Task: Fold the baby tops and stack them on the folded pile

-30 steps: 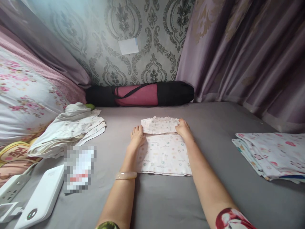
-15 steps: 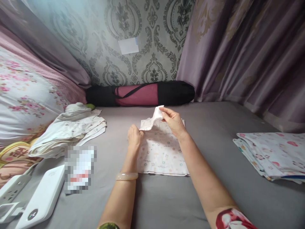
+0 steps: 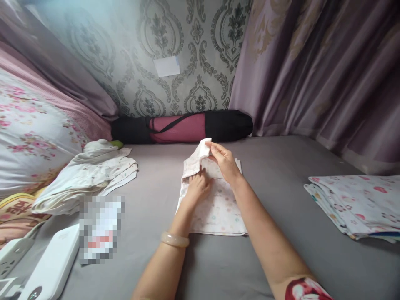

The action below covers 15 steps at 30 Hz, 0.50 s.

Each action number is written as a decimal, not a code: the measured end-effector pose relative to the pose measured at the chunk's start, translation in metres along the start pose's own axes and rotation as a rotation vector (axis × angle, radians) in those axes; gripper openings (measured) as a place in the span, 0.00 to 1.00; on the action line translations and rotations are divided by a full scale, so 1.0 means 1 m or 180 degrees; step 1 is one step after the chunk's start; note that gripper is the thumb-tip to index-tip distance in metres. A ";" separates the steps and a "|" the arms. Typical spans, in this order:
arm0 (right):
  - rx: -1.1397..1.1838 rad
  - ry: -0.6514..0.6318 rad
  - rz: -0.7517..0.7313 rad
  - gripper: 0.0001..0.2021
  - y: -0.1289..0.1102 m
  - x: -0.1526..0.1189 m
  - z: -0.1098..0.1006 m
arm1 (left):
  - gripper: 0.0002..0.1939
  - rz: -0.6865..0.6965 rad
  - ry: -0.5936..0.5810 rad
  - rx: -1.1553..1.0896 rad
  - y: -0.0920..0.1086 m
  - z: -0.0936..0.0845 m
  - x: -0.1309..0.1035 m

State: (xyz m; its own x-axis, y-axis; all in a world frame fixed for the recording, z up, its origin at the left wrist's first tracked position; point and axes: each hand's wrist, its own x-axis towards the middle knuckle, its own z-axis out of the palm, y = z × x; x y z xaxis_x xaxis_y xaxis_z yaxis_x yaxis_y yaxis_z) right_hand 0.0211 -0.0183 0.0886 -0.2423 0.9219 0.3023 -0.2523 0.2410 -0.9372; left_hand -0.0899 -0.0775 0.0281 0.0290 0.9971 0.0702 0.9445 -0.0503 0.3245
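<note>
A white cloth (image 3: 218, 210) with a small pastel print lies folded on the grey bed sheet in the middle of the view. My right hand (image 3: 225, 163) pinches the upper edge of its far layer between thumb and fingers and holds that flap raised. Under the lifted flap, my left hand (image 3: 199, 185) rests on the cloth with its fingers spread, gripping nothing. A pale bangle (image 3: 175, 239) circles my left wrist. The flap partly covers the left fingertips.
At the right lies a stack of folded printed cloths (image 3: 359, 204). Crumpled white cloths (image 3: 87, 175) are heaped at the left, with a white power bank (image 3: 51, 266) and a power strip (image 3: 14, 256) nearer me. A long black and maroon bag (image 3: 178, 128) lies along the wall.
My left hand has let go of the cloth's left edge and moved right, onto the cloth beneath the flap. The right hand still holds the flap up. The view has shifted slightly.
</note>
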 end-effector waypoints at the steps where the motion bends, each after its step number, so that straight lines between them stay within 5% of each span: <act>1: -0.0063 0.0187 0.0079 0.22 0.004 0.003 -0.005 | 0.28 -0.0171 -0.0072 0.0152 -0.002 0.004 -0.001; 7: -0.1824 0.1052 0.0795 0.13 0.046 0.012 -0.050 | 0.34 -0.0515 -0.0353 0.0576 -0.002 0.006 -0.004; 11: -0.2912 0.0863 0.1342 0.15 0.060 0.007 -0.070 | 0.36 -0.0614 -0.0375 0.0715 0.000 0.006 -0.004; 15: -0.3263 0.0697 0.1348 0.17 0.058 0.001 -0.074 | 0.37 -0.0608 -0.0377 0.0785 -0.002 0.007 -0.004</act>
State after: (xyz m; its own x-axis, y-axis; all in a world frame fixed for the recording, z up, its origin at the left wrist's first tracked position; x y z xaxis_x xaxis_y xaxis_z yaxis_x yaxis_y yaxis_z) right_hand 0.0758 0.0191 0.0216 0.0691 0.9975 -0.0161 0.7231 -0.0612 -0.6880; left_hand -0.0895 -0.0813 0.0205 -0.1322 0.9876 -0.0848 0.9869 0.1391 0.0821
